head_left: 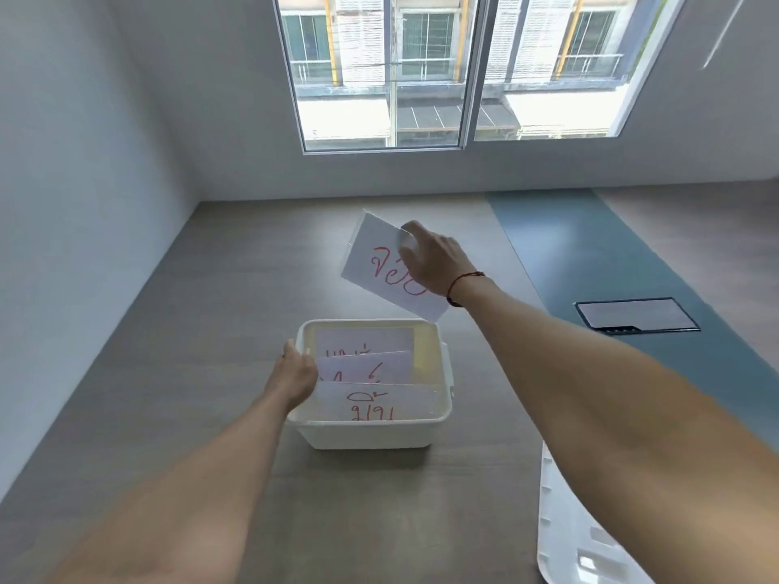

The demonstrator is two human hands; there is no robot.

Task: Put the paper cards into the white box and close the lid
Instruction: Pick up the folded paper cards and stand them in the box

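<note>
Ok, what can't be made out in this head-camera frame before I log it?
- Cards in the white box: three show, each overlapped by the one in front, so their red writing is partly hidden.
- Held card: the right hand covers part of its writing.
- Lid: cut off by the bottom edge, crossed by the right forearm.
- Left hand: fingertips hidden at the box's left rim.

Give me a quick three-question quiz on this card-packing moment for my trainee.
1. True or false: the flat white plastic lid is already on the open white plastic box.
2. How many red-lettered paper cards stand inside the box?
3. Which hand holds a white paper card with red writing above the box: A left, B right?

Key:
1. False; it lies on the wooden table.
2. Three.
3. B, the right hand; the left hand rests at the box's rim.
</note>
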